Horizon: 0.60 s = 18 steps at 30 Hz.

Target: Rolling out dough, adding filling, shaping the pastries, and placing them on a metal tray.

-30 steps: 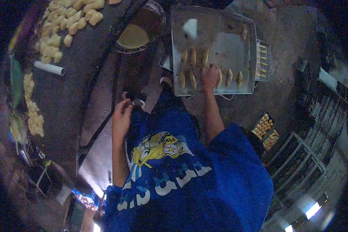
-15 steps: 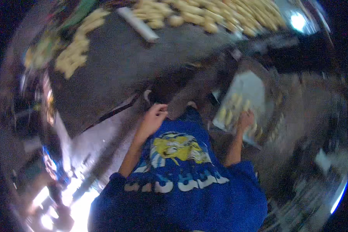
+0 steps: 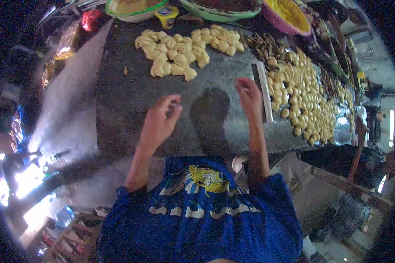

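Note:
My left hand [image 3: 159,119] hovers over the near part of a dark worktop [image 3: 127,109], thumb and fingers loosely bent and apart, with nothing visible in it. To its right, my right hand [image 3: 251,97] is also above the worktop with bent, parted fingers and no object seen between them. Beyond both hands lies a cluster of pale, soft dough pieces [image 3: 173,55], touching one another. A long whitish bar [image 3: 264,92] rests just right of my right hand. Past that bar, many rounded dough pieces [image 3: 300,96] cover the worktop's right side.
Along the far edge stand a green-rimmed bowl [image 3: 136,16], a yellow tub [image 3: 166,18], a green basin [image 3: 224,16] with dark brown contents and a pink basin [image 3: 300,30] holding yellow filling. Small dark brown strips [image 3: 263,46] lie behind the bar.
My view has swung from a pale tray of dough pieces on my right to the worktop. My right hand has left that tray; both hands are now over the worktop.

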Each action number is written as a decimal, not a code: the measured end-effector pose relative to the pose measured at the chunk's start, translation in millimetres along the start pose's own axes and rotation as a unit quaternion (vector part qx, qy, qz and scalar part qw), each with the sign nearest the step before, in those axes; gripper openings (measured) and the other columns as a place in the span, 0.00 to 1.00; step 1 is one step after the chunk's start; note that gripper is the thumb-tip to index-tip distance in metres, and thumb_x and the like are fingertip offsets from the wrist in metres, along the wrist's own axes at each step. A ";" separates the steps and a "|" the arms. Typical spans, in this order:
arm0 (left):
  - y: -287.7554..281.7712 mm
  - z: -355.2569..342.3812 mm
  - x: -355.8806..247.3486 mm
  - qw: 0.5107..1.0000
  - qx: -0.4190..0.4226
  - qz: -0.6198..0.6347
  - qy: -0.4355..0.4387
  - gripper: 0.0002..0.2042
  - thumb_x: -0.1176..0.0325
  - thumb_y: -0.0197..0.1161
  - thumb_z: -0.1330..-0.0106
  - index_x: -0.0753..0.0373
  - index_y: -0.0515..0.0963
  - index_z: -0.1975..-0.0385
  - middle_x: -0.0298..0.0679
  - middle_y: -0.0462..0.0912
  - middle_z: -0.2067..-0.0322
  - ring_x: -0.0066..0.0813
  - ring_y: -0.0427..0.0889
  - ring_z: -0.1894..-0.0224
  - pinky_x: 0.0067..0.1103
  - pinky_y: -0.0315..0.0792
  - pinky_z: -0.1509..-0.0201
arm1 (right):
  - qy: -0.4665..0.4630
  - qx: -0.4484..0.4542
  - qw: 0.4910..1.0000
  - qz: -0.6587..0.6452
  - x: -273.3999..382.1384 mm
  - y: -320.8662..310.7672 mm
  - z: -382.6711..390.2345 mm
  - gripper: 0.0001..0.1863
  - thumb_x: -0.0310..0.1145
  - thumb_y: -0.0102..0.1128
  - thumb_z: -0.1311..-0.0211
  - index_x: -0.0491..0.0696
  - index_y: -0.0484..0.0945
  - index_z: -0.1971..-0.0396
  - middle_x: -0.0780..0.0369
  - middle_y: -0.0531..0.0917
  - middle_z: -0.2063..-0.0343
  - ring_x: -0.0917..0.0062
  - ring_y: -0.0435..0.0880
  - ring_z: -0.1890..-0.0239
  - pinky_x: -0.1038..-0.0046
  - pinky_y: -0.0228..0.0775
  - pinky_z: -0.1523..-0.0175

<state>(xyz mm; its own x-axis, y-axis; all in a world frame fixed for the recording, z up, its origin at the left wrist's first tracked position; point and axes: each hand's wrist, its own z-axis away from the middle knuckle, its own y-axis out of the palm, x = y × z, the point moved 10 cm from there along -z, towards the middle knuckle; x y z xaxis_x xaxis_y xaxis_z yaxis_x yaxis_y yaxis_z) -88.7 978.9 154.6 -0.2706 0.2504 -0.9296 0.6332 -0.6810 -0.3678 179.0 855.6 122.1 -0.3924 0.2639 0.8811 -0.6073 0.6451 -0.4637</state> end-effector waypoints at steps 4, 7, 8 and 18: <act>-95.2 -17.8 15.7 0.984 -0.138 -0.108 0.030 0.14 0.72 0.61 0.37 0.62 0.75 0.52 0.43 0.81 0.60 0.36 0.82 0.58 0.29 0.75 0.56 | -0.149 0.025 0.974 0.166 58.9 107.8 -57.4 0.15 0.29 0.65 0.43 0.45 0.77 0.56 0.58 0.81 0.61 0.73 0.81 0.62 0.71 0.75 0.62; -123.5 -8.4 44.0 0.979 -0.180 -0.092 -0.019 0.13 0.73 0.61 0.37 0.62 0.76 0.53 0.42 0.81 0.59 0.35 0.82 0.60 0.27 0.75 0.58 | -0.163 0.042 0.978 0.122 75.9 143.9 -61.2 0.17 0.28 0.67 0.47 0.46 0.76 0.57 0.58 0.79 0.60 0.69 0.81 0.63 0.68 0.75 0.63; -128.8 -6.9 53.3 0.979 -0.186 -0.076 -0.029 0.12 0.73 0.61 0.37 0.62 0.76 0.54 0.42 0.81 0.60 0.34 0.82 0.61 0.26 0.76 0.59 | -0.191 0.042 0.968 0.156 85.8 151.7 -56.8 0.17 0.28 0.66 0.47 0.46 0.76 0.56 0.57 0.79 0.60 0.67 0.81 0.63 0.67 0.74 0.62; -116.3 -96.8 98.7 0.974 -0.218 -0.048 -0.027 0.12 0.73 0.66 0.44 0.63 0.78 0.59 0.45 0.80 0.65 0.39 0.81 0.63 0.28 0.75 0.59 | -0.147 0.130 0.977 0.086 116.9 213.7 -85.6 0.15 0.30 0.64 0.47 0.47 0.76 0.58 0.52 0.79 0.60 0.55 0.82 0.62 0.59 0.74 0.59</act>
<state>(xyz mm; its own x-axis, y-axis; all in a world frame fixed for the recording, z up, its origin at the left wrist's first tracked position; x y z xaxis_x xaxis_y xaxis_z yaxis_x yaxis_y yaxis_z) -118.8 1149.4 103.2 -0.3738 0.2542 -0.8920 0.8480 -0.2959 -0.4396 62.5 1085.7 134.0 -0.6626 0.1111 0.7407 -0.6547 0.3945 -0.6448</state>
